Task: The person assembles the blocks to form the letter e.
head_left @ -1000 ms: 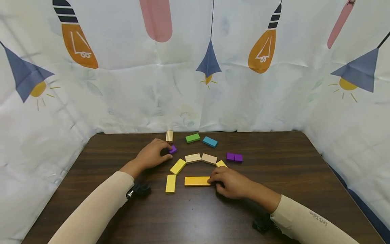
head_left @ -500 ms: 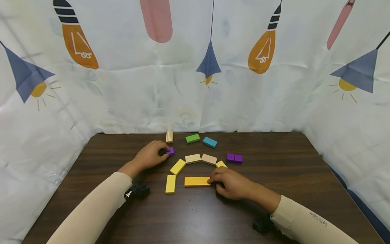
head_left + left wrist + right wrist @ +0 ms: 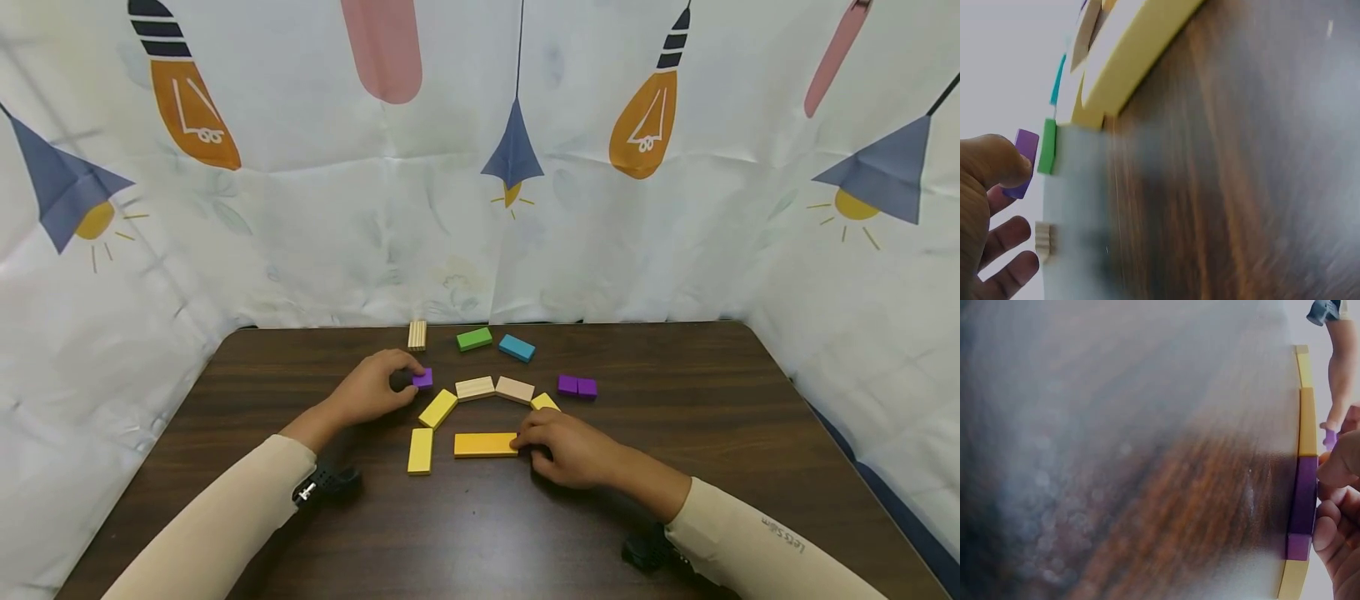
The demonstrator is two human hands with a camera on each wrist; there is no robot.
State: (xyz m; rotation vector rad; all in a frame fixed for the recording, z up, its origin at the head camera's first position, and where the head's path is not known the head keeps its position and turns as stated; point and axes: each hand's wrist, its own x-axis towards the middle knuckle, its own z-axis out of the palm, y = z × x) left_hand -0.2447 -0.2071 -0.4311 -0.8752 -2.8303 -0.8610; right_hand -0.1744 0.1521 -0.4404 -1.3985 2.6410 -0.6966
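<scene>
In the head view my left hand (image 3: 375, 386) pinches a small purple block (image 3: 423, 379) above the left end of an arch of blocks. The left wrist view shows this purple block (image 3: 1022, 164) between thumb and fingers. My right hand (image 3: 573, 450) is bent over the right end of a long orange block (image 3: 486, 446). In the right wrist view its fingertips (image 3: 1325, 534) touch purple blocks (image 3: 1303, 497) beside the orange one; whether they pinch them is unclear. Yellow blocks (image 3: 420, 452) and pale wooden blocks (image 3: 475, 389) form the arch; the right hand hides part of its right side.
Behind the arch lie a ribbed pale block (image 3: 417, 336), a green block (image 3: 474, 339) and a blue block (image 3: 517, 348). Two purple blocks (image 3: 577, 387) sit together to the right. A patterned curtain (image 3: 360, 250) hangs behind the dark table (image 3: 450, 550).
My left hand has drawn slightly toward me with the purple block, which has turned straighter to the table edge. The right hand has stayed in place.
</scene>
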